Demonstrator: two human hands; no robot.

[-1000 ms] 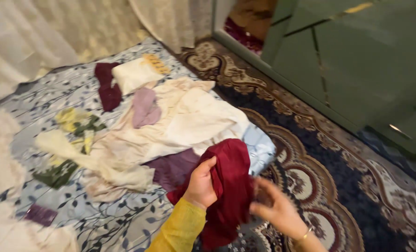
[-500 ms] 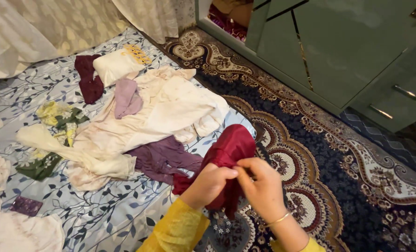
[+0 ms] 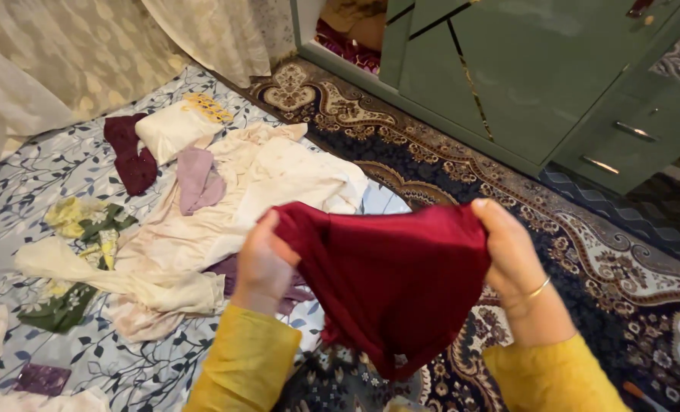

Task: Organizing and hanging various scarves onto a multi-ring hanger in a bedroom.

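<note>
Two hands: my left hand (image 3: 262, 259) and right hand (image 3: 512, 255) clench the maroon cloth (image 3: 389, 282).
Hold: stretched apart, so I see it flat.
Below: carpet (image 3: 599, 267).

Your hands, bunched together at dark red cloth (image 3: 389, 282) half a second ago, now apart. Left hand (image 3: 262, 263) grips left top corner, right hand (image 3: 512, 255) grips right top corner. Cloth, earlier crumpled wad, now spread wide between both grips, lower part hanging in point. Cloth raised higher, now covering purple garment (image 3: 229, 271) more. Your head view shifts: green cabinet (image 3: 538, 76) fills more of upper right.
</note>
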